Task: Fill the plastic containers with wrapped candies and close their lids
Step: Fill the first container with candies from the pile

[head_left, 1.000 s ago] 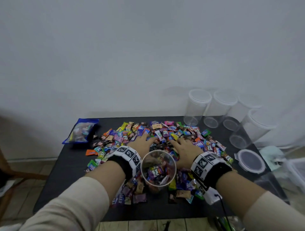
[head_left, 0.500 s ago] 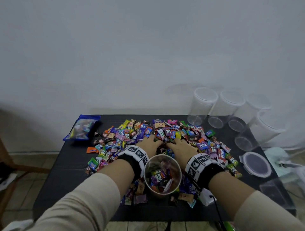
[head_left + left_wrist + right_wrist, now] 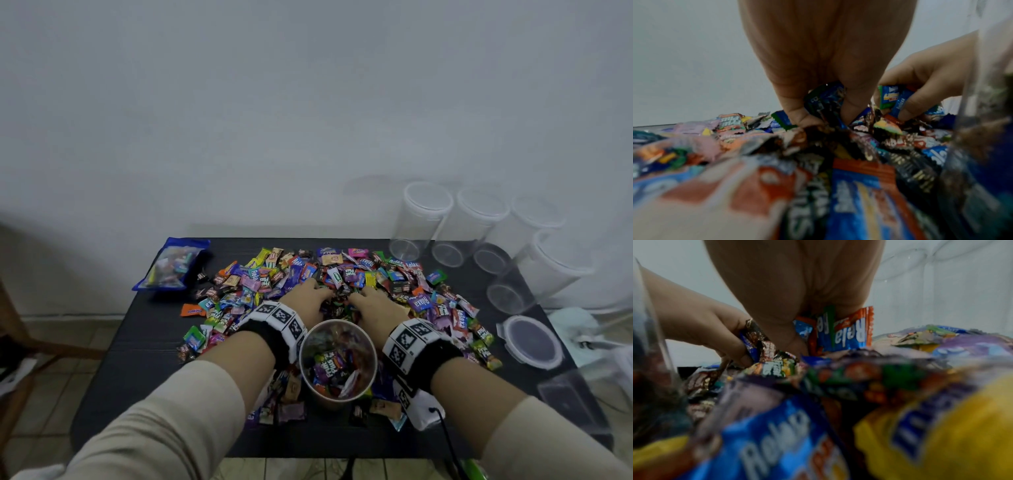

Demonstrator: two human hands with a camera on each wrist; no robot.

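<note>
Candies (image 3: 329, 274) in crinkly foil and plastic wrappers lay heaped across the middle of the dark surface (image 3: 144, 346), small flat packets in purple, blue, orange, yellow and green. Both hands were buried in the heap just behind an open container (image 3: 338, 359), a clear round tub standing at the near edge between the wrists. The left hand (image 3: 306, 301) had its fingers curled round a bunch of dark and blue packets, as the left wrist view showed, and the right hand (image 3: 376, 306) was likewise clamped on several blue and orange packets, so each grip was closed on candy and neither had lifted clear of the pile.

Judging by the tub, the task was well short of done: candy filled it only partway, with its rim bare and its lid not on. A round clear lid (image 3: 532, 342) lay flat on the surface to the right, well apart from the tub. At the far right corner stood more clear tubs (image 3: 479, 236), smooth, thin-walled and tapered; they looked empty and seemed to have lids on, though their transparency made that hard to confirm. A blue bag (image 3: 174, 263) of more sweets lay at the far left, apart from the pile.
</note>
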